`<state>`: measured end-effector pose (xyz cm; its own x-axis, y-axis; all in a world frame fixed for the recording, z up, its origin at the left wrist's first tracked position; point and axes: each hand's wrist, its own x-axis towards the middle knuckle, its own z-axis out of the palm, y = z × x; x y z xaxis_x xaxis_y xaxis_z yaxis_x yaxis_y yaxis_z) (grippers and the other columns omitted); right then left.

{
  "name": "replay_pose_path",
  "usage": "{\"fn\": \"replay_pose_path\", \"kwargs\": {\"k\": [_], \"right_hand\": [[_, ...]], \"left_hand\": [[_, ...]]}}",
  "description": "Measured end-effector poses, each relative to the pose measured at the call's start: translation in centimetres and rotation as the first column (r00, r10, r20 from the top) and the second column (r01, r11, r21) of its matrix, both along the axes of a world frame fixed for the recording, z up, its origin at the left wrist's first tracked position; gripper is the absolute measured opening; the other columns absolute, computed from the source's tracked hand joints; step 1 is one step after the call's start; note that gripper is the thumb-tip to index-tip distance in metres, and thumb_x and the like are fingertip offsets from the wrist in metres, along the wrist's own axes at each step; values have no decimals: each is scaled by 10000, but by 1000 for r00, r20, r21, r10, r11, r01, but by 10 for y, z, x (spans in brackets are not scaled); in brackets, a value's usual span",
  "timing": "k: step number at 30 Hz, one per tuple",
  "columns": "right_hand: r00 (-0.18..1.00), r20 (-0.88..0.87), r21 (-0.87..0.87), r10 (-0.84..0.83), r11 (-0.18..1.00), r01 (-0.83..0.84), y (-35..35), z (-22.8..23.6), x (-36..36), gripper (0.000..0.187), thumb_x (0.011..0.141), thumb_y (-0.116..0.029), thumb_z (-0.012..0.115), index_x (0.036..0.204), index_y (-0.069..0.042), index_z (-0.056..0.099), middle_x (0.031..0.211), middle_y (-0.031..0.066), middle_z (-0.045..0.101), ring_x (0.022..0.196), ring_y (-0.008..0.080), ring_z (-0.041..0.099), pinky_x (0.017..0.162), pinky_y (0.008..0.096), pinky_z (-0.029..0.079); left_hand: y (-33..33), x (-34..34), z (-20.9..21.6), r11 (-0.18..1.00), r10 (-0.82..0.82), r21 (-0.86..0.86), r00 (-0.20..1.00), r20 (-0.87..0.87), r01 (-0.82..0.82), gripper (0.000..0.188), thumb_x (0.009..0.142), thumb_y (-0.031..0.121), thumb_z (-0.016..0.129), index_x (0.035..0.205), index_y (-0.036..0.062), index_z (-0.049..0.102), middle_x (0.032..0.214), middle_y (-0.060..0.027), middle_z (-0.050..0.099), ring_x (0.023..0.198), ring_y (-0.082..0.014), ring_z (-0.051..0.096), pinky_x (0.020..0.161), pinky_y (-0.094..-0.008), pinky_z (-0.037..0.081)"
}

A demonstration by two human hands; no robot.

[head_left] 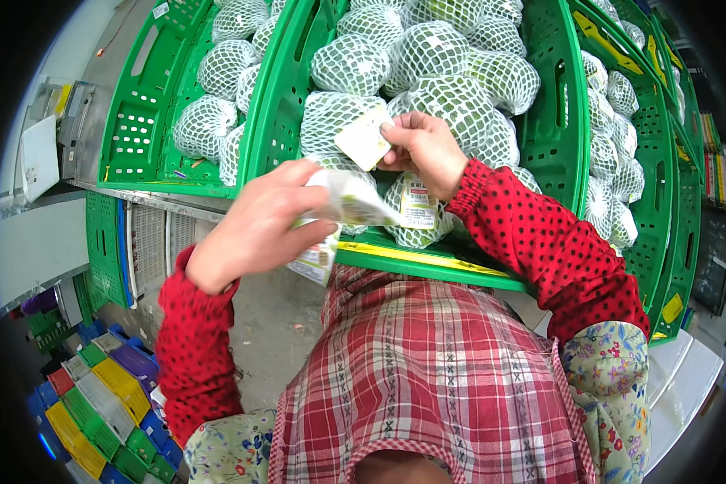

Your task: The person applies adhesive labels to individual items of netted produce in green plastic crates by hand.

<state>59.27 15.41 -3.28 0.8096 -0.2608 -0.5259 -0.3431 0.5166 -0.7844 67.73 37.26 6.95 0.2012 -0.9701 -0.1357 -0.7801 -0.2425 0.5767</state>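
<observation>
My right hand point(429, 149) pinches a small white-and-yellow label point(365, 139) between thumb and fingers, over the near left part of a green crate point(552, 113). Round green fruits point(429, 58) in white foam netting fill this crate. To the left, my left hand point(262, 222) is closed on a strip of printed labels point(351, 198), smeared by motion; part of it hangs below the fingers by the crate's front edge. A netted fruit just below my right hand bears a printed label point(418, 202). Exactly how the left fingers grip the strip is partly hidden.
Another green crate point(125, 121) with netted fruits stands to the left, and several more point(653, 185) line the right. A yellow handle bar point(411, 253) runs along the middle crate's near edge. Colourful stacked crates point(97, 395) stand at the lower left.
</observation>
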Motion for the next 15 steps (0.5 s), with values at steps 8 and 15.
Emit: {"fn": "replay_pose_path", "kwargs": {"k": [8, 15], "right_hand": [[999, 21, 36, 25, 999, -26, 3, 3, 3, 194, 921, -128, 630, 1031, 21, 573, 823, 45, 628, 629, 94, 594, 607, 270, 555], [940, -12, -57, 340, 939, -340, 3, -8, 12, 195, 925, -151, 646, 996, 8, 559, 782, 41, 620, 587, 91, 581, 557, 250, 543]], "left_hand": [[-19, 14, -47, 936, -297, 266, 922, 249, 230, 289, 723, 186, 668, 984, 88, 745, 1308, -101, 536, 1154, -328, 504, 937, -424, 484], [5, 11, -16, 960, -225, 181, 973, 51, 212, 105, 823, 128, 635, 830, 24, 648, 842, -127, 574, 786, -359, 579, 675, -463, 488]]}}
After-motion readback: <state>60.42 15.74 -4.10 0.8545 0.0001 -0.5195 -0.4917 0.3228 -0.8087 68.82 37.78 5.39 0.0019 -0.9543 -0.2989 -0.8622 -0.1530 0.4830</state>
